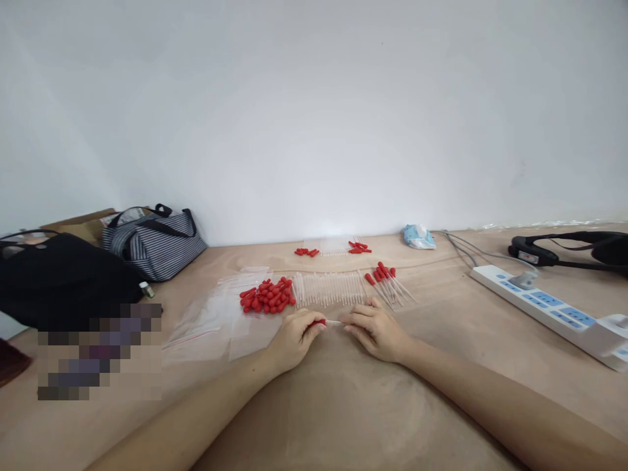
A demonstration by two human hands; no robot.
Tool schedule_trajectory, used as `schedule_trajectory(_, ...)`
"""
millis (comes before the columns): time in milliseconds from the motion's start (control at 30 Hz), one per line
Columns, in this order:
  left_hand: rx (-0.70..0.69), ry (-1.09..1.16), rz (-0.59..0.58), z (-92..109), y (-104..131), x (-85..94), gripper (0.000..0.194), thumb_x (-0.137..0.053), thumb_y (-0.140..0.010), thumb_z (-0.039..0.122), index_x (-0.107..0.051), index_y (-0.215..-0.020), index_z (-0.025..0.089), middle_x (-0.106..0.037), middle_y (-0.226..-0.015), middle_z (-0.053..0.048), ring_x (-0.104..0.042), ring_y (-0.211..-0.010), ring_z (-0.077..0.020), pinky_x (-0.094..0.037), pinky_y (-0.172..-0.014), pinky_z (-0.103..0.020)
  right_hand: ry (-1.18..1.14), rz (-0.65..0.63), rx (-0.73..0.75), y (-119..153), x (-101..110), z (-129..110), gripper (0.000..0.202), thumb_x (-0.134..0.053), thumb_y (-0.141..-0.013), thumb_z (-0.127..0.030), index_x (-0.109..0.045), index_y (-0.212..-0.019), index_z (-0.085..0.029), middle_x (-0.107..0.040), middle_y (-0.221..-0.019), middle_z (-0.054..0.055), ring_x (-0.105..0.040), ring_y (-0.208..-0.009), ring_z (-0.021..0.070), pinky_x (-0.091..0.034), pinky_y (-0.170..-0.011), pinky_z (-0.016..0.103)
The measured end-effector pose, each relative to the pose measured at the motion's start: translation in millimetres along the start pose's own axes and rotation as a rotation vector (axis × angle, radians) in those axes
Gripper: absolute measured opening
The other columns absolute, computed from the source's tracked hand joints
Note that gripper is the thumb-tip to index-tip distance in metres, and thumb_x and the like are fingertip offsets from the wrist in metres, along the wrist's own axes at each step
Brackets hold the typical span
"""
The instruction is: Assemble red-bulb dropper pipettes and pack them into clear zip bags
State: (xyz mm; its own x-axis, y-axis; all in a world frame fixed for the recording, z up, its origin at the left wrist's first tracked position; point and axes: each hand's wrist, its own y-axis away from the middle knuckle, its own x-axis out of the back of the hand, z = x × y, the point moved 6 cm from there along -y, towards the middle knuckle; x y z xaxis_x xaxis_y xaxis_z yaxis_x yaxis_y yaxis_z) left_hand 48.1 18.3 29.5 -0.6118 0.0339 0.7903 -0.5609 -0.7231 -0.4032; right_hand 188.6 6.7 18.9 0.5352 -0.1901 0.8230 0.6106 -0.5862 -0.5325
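Observation:
Between finger and thumb my left hand [294,337] pinches a red rubber bulb [318,322]. A thin clear tube [334,322] runs from the bulb to my right hand [375,330], whose fingers are closed on it. Just beyond my left hand lies a pile of red bulbs [267,296]. Beside it, a row of clear tubes [328,288] is spread on the table. Several tubes with red bulbs on their ends [387,282] lie past my right hand.
Clear plastic bags [210,320] lie left of the pile. Farther back are small red bulbs [360,248] and a blue-white packet [418,237]. A power strip [544,304] and black headset [564,245] are right; a striped bag [159,245] and black bag [69,278] left.

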Motion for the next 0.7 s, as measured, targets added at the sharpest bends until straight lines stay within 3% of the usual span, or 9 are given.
schedule_trajectory(300,-0.145,-0.079,0.039,1.6,5.0,-3.5,0.019,-0.041,-0.084,0.026,-0.056,-0.075,0.017,-0.060,-0.069,-0.003,-0.053,-0.069,-0.0160,-0.039,-0.068,-0.029,0.088,-0.031,0.060,-2.3,1.5,-3.0,0.019,-0.041,-0.085,-0.021,-0.060,-0.081,-0.019,-0.058,-0.075,0.001,-0.046,-0.062,0.0099,-0.023,-0.068,0.030)
schedule_trajectory(533,-0.151,-0.155,-0.014,4.8,5.1,-7.0,0.019,-0.038,-0.085,0.023,-0.055,-0.076,0.018,-0.063,-0.071,-0.002,-0.054,-0.066,-0.0142,-0.031,-0.084,-0.036,0.237,-0.038,0.133,-4.1,3.8,-14.7,0.024,-0.038,-0.081,-0.014,-0.060,-0.075,-0.017,-0.055,-0.064,0.002,-0.036,-0.052,0.0099,-0.019,-0.062,0.031)
schedule_trajectory(700,-0.189,-0.171,-0.016,5.4,6.0,-8.8,0.018,-0.037,-0.085,0.023,-0.053,-0.077,0.018,-0.062,-0.072,-0.002,-0.054,-0.068,-0.0143,-0.030,-0.084,-0.036,0.148,-0.054,0.083,-2.7,1.5,-14.1,0.024,-0.036,-0.084,-0.017,-0.059,-0.077,-0.017,-0.056,-0.067,0.002,-0.040,-0.055,0.0104,-0.020,-0.063,0.030)
